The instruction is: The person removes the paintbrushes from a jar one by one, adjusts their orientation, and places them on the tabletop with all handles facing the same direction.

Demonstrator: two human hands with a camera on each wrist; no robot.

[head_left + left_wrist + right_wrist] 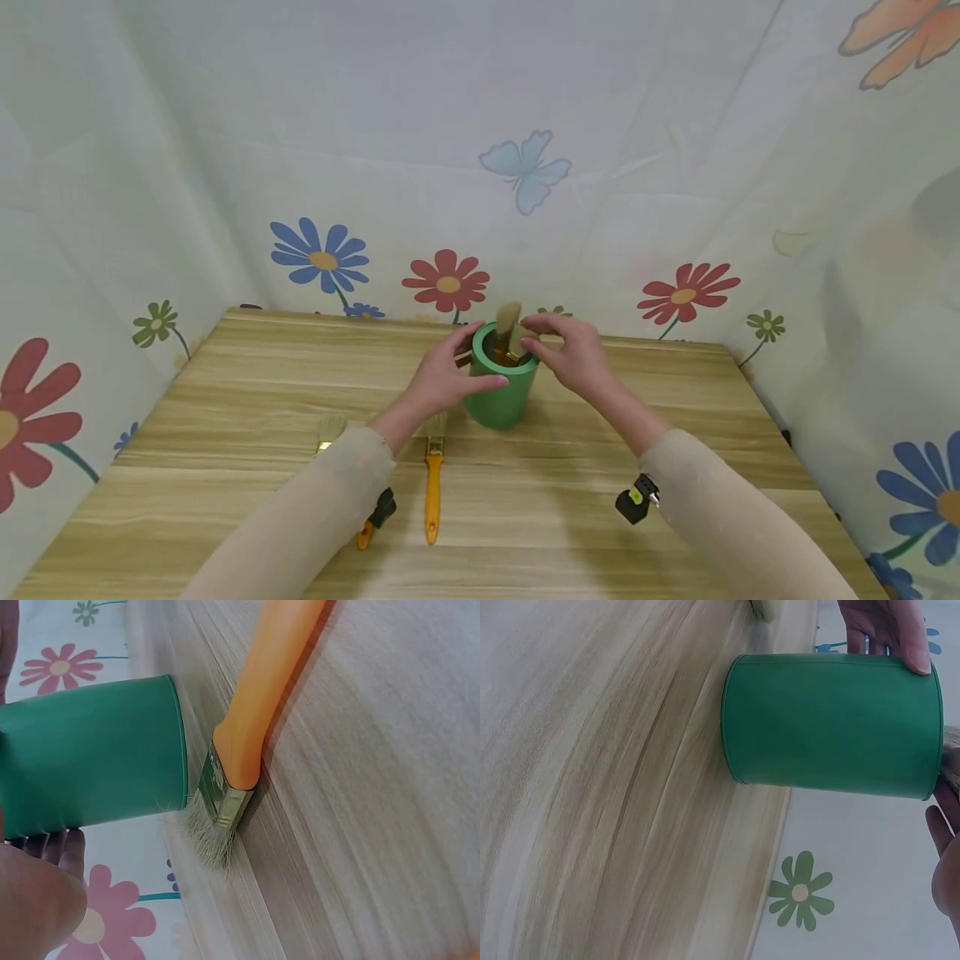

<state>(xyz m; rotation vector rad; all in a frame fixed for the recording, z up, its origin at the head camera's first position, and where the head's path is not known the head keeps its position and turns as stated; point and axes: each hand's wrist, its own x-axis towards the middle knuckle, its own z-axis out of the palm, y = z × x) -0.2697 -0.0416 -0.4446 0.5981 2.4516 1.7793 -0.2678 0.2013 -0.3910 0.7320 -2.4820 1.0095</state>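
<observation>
Flat paintbrush with pale bristles and a gold-coloured metal ferrule (516, 343): at the mouth of the cup, bristles up, long axis near upright, lower part hidden inside. Lies just left of the right fingertips; right hand (573, 354) the nearer, its thumb and forefinger pinching the bristle end from the right. Judgement: any move hinges on that long axis staying in line with the cup's opening.

Second pale-bristled paintbrush (507, 316) stands in the cup close behind; whether the two touch, cannot tell.

Smooth green cylindrical cup (497, 406): upright on the table. Left hand (442, 375) curled about its left side, thumb on the near wall, steadying it.

Farther out, toward the person: orange-handled paintbrush (433, 492) flat, bristles pointing cupward; another orange-handled paintbrush (330, 430) partly under the left sleeve (307, 508). Wood-grain tabletop (540, 533) beneath; flower-printed white cloth (637, 167) behind.
</observation>
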